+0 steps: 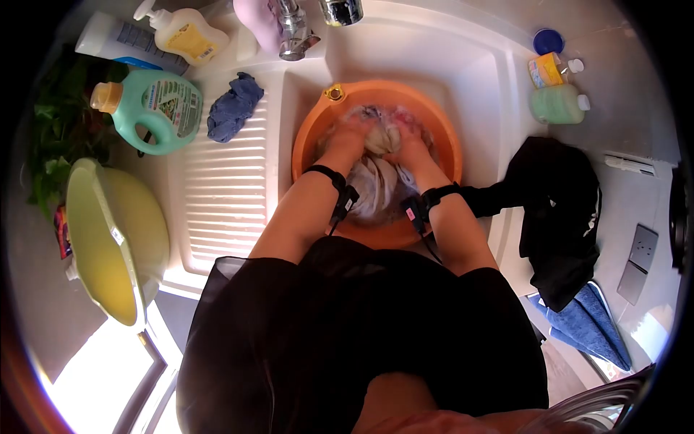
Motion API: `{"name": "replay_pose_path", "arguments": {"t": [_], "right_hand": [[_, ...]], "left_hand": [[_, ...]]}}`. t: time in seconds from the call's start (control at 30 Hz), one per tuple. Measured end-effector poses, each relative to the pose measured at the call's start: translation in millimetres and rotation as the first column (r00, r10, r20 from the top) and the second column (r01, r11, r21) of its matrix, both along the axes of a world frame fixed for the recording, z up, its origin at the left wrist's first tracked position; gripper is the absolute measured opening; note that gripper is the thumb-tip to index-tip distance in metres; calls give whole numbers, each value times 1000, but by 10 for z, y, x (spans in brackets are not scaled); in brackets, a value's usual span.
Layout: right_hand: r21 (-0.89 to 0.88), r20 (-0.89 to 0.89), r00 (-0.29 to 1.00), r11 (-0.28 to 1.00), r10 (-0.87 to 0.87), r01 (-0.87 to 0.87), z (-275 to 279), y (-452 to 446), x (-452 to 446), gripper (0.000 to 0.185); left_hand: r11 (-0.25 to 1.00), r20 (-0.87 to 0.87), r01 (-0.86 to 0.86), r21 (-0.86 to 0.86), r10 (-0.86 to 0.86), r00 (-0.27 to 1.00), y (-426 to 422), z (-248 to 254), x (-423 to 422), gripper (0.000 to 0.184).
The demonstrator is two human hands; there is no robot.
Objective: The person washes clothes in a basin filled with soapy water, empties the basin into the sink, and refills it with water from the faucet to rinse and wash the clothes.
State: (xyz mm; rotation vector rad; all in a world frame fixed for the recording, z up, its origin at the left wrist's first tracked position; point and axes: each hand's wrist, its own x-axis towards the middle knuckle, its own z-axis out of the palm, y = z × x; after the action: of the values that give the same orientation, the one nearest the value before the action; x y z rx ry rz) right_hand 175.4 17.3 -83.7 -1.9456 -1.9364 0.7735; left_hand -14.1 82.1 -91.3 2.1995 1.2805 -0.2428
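Note:
An orange basin (450, 137) stands in the white sink, with light-coloured wet cloth (376, 181) lying in cloudy water. Both hands are down in the basin at the cloth. My left hand (351, 136) is on its left side, the fingers blurred and partly under the water. On the right side, my right hand (410, 142) touches the bunched cloth between the two hands. Its fingers seem bent around the fabric, though water and blur hide the tips. Each wrist wears a black strap with a small device and cable.
Left are a ribbed drainboard (225, 188), a crumpled blue cloth (235, 107), a green detergent bottle (160, 112) and a yellow-green tub (119, 239). The tap (293, 40) is above the basin. Right are black clothing (557, 210), bottles (558, 103) and a blue towel (589, 325).

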Motion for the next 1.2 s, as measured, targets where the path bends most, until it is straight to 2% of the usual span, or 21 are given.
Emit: {"name": "replay_pose_path", "arguments": {"t": [0.03, 0.07, 0.1, 0.13, 0.2, 0.23, 0.27, 0.37, 0.4, 0.5, 0.6, 0.7, 0.77, 0.83, 0.9, 0.93, 1.0, 1.03, 1.1, 1.13, 1.2], "right_hand": [[-39, -69, 997, 999, -19, 16, -1, 31, 39, 97], [-175, -352, 914, 974, -200, 145, 17, 43, 89, 92], [-334, -576, 724, 917, -380, 216, 54, 60, 139, 88], [-500, -710, 451, 838, -541, 217, 96, 86, 140, 83], [-558, -818, 63, 815, -572, 156, 208, 75, 95, 67], [-583, -811, -143, 804, -567, 118, 327, 33, 45, 61], [-593, -766, -272, 804, -582, -51, 661, 6, -59, 54], [-642, -727, -242, 761, -643, -94, 824, -43, -221, 57], [-562, -807, -185, 826, -560, -50, 756, -68, -284, 54], [-552, -820, -119, 829, -560, -95, 736, -170, -289, 43], [-451, -884, 104, 890, -455, 65, 965, -319, -390, 34], [-482, -795, 266, 834, -545, 269, 1170, -340, -474, 31], [-577, -780, 132, 785, -612, 225, 1140, -355, -497, 32], [-623, -757, 110, 762, -644, 177, 1100, -383, -493, 32], [-626, -741, 198, 767, -642, 143, 1063, -418, -445, 32], [-573, -772, 214, 801, -598, 173, 1013, -429, -400, 33], [-461, -824, 248, 858, -509, 229, 905, -444, -308, 34], [-476, -818, 208, 834, -536, 278, 1021, -429, -255, 35], [-322, -859, 255, 856, -443, 403, 867, -368, -7, 40], [-272, -781, 422, 859, -460, 433, 812, -344, 97, 43], [-163, -540, 700, 874, -467, 457, 695, -294, 232, 48]], "left_hand": [[995, 85, -63, -72, 69, 994, 35, -36, -3, 91], [982, 165, -119, -147, 143, 976, 69, -63, -5, 90], [924, 293, -237, -302, 326, 899, 35, -16, -17, 88], [829, 381, -315, -462, 506, 774, -23, 105, -37, 86], [936, 555, -223, -272, 342, 758, -325, 524, -14, 83], [969, 622, -178, -173, 247, 743, -466, 773, -4, 81], [970, 640, -183, -158, 241, 729, -561, 944, -7, 79], [973, 672, -203, -106, 221, 707, -740, 1175, 7, 73], [974, 663, -209, -89, 215, 717, -777, 1169, 17, 70], [974, 693, -221, -43, 188, 696, -832, 1140, 25, 62], [964, 690, -256, -70, 232, 685, -891, 1200, 46, 53], [944, 660, -309, -110, 302, 687, -926, 1316, 75, 40], [935, 673, -318, -158, 338, 658, -893, 1397, 46, 33], [926, 715, -284, -248, 373, 592, -829, 1436, 24, 29], [862, 680, -388, -326, 498, 538, -766, 1275, 14, 29], [823, 657, -435, -364, 558, 506, -724, 1209, 11, 30], [873, 569, -477, -98, 442, 693, -555, 1100, -132, 30], [883, 500, -467, 36, 389, 774, -481, 1052, -224, 31], [895, 348, -409, 176, 332, 877, -356, 949, -417, 29], [946, 156, -295, 133, 274, 949, -306, 873, -461, 30], [897, -48, -234, 375, 271, 961, -415, 764, -240, 38]]}}
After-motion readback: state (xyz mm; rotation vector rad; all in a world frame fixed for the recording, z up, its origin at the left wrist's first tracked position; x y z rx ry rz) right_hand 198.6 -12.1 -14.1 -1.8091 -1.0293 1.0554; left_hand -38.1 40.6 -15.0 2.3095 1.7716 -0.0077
